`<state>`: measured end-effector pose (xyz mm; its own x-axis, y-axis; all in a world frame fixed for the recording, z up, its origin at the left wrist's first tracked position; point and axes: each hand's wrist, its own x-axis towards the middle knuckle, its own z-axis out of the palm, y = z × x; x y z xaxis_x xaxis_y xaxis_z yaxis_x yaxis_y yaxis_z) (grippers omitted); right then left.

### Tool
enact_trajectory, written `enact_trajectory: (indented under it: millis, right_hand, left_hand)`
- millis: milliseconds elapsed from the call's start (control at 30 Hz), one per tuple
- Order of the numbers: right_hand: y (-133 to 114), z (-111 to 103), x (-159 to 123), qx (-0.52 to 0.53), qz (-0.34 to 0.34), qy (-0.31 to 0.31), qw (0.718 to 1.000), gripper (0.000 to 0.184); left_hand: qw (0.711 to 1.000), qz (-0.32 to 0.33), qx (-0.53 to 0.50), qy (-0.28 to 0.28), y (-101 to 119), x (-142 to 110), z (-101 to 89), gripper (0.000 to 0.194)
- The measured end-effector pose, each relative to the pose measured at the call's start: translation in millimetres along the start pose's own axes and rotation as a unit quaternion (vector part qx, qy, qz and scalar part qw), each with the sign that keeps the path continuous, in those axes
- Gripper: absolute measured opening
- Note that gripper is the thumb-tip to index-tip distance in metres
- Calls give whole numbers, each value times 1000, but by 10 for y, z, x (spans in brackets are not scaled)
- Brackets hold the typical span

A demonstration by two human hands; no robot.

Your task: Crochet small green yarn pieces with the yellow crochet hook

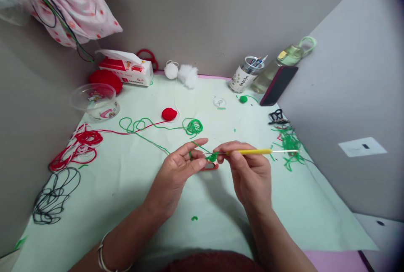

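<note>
Between my two hands is a small green crochet piece [212, 158]. My left hand [180, 163] pinches it between thumb and fingers, with green yarn [158, 146] wound about its fingers and trailing back to a loose coil [193, 127]. My right hand [249, 167] is closed round a crochet hook [254, 151] with a yellow handle, held level. The hook's tip meets the green piece; whether a loop is on it is too small to tell. Below the piece, an orange-handled tool [211, 166] lies on the table, partly hidden.
Red yarn [90, 137] and black cord [52, 200] lie at left, near a clear plastic tub [102, 104] and a tissue box [132, 70]. A red ball [169, 114] sits mid-table. At right are green scraps [290, 141], a phone [278, 85], a bottle [271, 72] and a pen can [243, 77].
</note>
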<state>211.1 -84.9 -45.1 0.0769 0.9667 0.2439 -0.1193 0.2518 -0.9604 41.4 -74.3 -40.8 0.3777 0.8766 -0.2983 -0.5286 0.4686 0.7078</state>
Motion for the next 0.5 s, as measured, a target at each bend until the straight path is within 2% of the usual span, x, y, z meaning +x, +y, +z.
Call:
enact_trajectory:
  millis: [133,500]
  right_hand:
    - [-6,-2,2,35,37,2,999,18]
    - [-34,25,-54,-32,-6,0,999,19]
  left_hand:
    - [1000,-3,7,-3,24,-16,-13,32]
    - [998,9,56,15,21,-31,-34,28]
